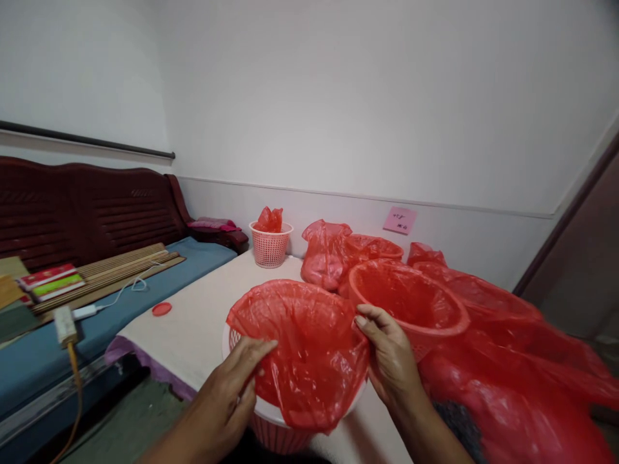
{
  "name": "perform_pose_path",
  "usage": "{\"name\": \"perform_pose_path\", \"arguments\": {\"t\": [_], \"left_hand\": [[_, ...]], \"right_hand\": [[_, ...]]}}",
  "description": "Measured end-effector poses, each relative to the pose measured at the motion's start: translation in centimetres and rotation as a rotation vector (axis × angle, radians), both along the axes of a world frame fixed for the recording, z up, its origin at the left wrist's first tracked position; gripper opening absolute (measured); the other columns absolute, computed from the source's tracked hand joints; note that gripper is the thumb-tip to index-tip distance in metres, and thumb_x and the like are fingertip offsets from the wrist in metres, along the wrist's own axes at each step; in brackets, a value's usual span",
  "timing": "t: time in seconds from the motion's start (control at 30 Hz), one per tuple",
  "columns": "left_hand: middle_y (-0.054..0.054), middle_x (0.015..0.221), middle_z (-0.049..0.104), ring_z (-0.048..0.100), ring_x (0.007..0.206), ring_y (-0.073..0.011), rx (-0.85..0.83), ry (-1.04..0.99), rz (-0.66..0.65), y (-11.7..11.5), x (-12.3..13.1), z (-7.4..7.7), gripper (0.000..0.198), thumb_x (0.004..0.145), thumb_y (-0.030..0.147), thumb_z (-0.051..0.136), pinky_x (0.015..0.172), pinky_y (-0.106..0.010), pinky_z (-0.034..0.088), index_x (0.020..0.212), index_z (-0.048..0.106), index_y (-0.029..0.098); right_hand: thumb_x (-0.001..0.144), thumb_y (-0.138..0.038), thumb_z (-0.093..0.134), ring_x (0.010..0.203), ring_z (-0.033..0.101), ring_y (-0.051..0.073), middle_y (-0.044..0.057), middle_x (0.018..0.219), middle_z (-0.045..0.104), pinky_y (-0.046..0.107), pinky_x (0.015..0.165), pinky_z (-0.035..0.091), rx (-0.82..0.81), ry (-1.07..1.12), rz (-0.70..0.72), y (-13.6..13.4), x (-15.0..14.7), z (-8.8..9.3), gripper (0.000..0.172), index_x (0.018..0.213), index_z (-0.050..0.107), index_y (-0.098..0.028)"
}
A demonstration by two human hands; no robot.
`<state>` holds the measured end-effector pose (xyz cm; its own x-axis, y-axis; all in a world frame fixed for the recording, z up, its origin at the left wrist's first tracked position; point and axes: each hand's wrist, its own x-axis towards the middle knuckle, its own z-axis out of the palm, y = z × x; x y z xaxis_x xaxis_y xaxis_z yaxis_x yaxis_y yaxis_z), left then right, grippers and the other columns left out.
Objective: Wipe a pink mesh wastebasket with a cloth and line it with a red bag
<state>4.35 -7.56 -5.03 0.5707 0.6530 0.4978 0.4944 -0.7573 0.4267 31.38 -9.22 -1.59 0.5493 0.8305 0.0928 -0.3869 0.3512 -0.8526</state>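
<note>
A red plastic bag (300,341) is spread over the mouth of a pink and white basket (278,433) at the table's near edge. My left hand (235,390) presses on the bag's left rim, fingers closed on the plastic. My right hand (387,351) pinches the bag's right rim between thumb and fingers. Just behind stands a second basket lined with a red bag (409,303).
More red-bagged baskets (377,248) and loose red bags (512,380) crowd the right of the cream-covered table (203,309). A small pink basket (269,243) stands at the back. A red lid (161,309), a wooden bench (87,212), books (51,280) and a charger cable (111,299) lie left.
</note>
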Motion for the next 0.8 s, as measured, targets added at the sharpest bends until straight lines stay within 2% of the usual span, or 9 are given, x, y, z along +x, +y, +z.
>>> {"name": "perform_pose_path", "arguments": {"t": [0.17,0.27,0.37,0.43,0.5,0.6,0.67,0.73,0.8], "left_hand": [[-0.007,0.127,0.061,0.057,0.118,-0.0173,-0.103,-0.029,0.026,0.4,1.2,0.0,0.044,0.094,0.024,0.041,0.101,-0.030,0.045,0.138,0.045,0.029],[-0.007,0.110,0.066,0.062,0.102,-0.0178,-0.133,-0.117,0.030,0.8,1.9,0.2,0.032,0.094,0.026,0.043,0.091,-0.029,0.047,0.121,0.058,0.021],[-0.004,0.090,0.066,0.061,0.084,-0.0163,-0.293,-0.401,0.081,1.6,2.5,1.3,0.022,0.093,0.030,0.045,0.078,-0.026,0.046,0.097,0.063,0.018],[0.000,0.077,0.062,0.057,0.075,-0.0148,-0.421,-0.624,0.123,2.4,2.6,2.4,0.024,0.091,0.037,0.049,0.068,-0.024,0.045,0.085,0.062,0.018],[0.003,0.070,0.057,0.054,0.068,-0.0136,-0.466,-0.773,0.159,3.2,2.5,3.6,0.029,0.090,0.046,0.050,0.062,-0.023,0.043,0.081,0.060,0.019],[0.003,0.078,0.060,0.055,0.070,-0.0134,-0.425,-0.869,0.170,3.0,2.2,5.4,0.032,0.090,0.051,0.048,0.065,-0.023,0.044,0.091,0.061,0.021],[0.000,0.093,0.063,0.058,0.084,-0.0152,-0.333,-0.903,0.156,1.7,2.1,6.4,0.030,0.092,0.048,0.048,0.076,-0.026,0.046,0.099,0.062,0.022],[-0.001,0.106,0.061,0.057,0.100,-0.0160,-0.145,-0.856,0.172,-0.3,2.3,7.1,0.025,0.094,0.040,0.047,0.087,-0.026,0.044,0.100,0.064,0.024],[-0.001,0.113,0.057,0.053,0.110,-0.0151,0.078,-0.740,0.190,-2.1,2.7,7.2,0.022,0.095,0.032,0.044,0.094,-0.025,0.041,0.101,0.065,0.025]], "right_hand": [[0.063,-0.030,0.081,0.067,0.054,0.009,-0.002,0.078,0.063,0.021,0.062,0.044,0.153,-0.270,0.039,-0.2,-1.7,1.7,0.027,0.085,0.069,-0.021],[0.069,-0.030,0.076,0.055,0.047,0.007,-0.004,0.068,0.058,0.019,0.051,0.038,0.203,-0.369,0.138,-0.6,-2.9,3.3,0.022,0.086,0.067,-0.021],[0.073,-0.029,0.073,0.046,0.038,0.004,-0.008,0.057,0.048,0.017,0.043,0.029,0.234,-0.463,0.227,-1.1,-3.8,4.8,0.017,0.086,0.066,-0.020],[0.075,-0.029,0.072,0.047,0.039,0.005,-0.007,0.059,0.050,0.016,0.041,0.031,0.265,-0.499,0.209,-1.5,-4.0,5.5,0.016,0.086,0.066,-0.020],[0.075,-0.028,0.073,0.050,0.043,0.005,-0.005,0.065,0.055,0.016,0.042,0.035,0.299,-0.493,0.140,-2.0,-3.7,5.8,0.016,0.088,0.066,-0.021],[0.077,-0.027,0.072,0.055,0.049,0.006,-0.004,0.075,0.060,0.015,0.046,0.042,0.343,-0.470,0.007,-3.5,-3.0,6.1,0.015,0.091,0.067,-0.025],[0.078,-0.025,0.072,0.060,0.053,0.006,-0.003,0.083,0.062,0.014,0.049,0.045,0.362,-0.488,-0.098,-5.2,-2.7,6.1,0.017,0.095,0.068,-0.028],[0.078,-0.024,0.073,0.070,0.058,0.007,-0.002,0.090,0.063,0.013,0.056,0.049,0.384,-0.532,-0.205,-6.9,-2.6,6.0,0.020,0.097,0.069,-0.030],[0.079,-0.022,0.071,0.082,0.062,0.008,-0.002,0.094,0.065,0.013,0.068,0.052,0.395,-0.601,-0.264,-8.1,-2.7,5.3,0.021,0.098,0.069,-0.031]]}}
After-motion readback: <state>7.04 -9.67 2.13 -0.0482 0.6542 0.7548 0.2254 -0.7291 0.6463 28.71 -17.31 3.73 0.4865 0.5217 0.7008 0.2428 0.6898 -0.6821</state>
